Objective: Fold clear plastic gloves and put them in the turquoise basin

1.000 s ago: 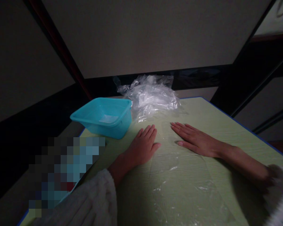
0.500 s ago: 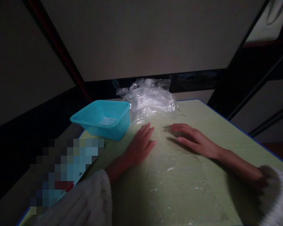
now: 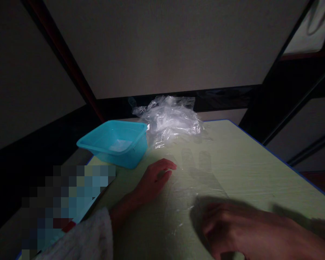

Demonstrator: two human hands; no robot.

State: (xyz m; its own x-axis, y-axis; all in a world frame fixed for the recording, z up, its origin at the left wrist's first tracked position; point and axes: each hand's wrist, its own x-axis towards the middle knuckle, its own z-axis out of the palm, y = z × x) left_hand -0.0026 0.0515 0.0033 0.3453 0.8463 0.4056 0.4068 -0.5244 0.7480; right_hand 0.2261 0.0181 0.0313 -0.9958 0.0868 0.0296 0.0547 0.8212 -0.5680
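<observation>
Biggest of all, a grey wall panel point(image 3: 162, 47) fills the background, and here below it comes the pale green worktop point(image 3: 249, 155), rimmed in blue. Across the middle of that worktop lies a flat sheet of thin clear plastic film point(image 3: 185, 187), glinting along its creases, two narrow strips showing at its far end. Over the film's near right part, large and blurred in the foreground, is the right hand point(image 3: 222, 227), fingers curled downward with a dark shadow around them; whether they pinch the film, I cannot tell. Over on the left edge, a long pale-blue item with a red part point(image 3: 69, 226) is mostly pixelated and partly behind the sleeve point(image 3: 86, 238). Up at the far edge, a shiny heap of crumpled clear plastic point(image 3: 173, 121) sits right beside a turquoise plastic basin point(image 3: 116, 144), which stands upright and open at the far left. Now the left hand point(image 3: 158, 175), at the film's left side: its fingers are close together and bent, the thumb below them with a slim gap between the tips. Smallest of the lot, a whitish patch point(image 3: 120, 145) shows on the basin's bottom.
</observation>
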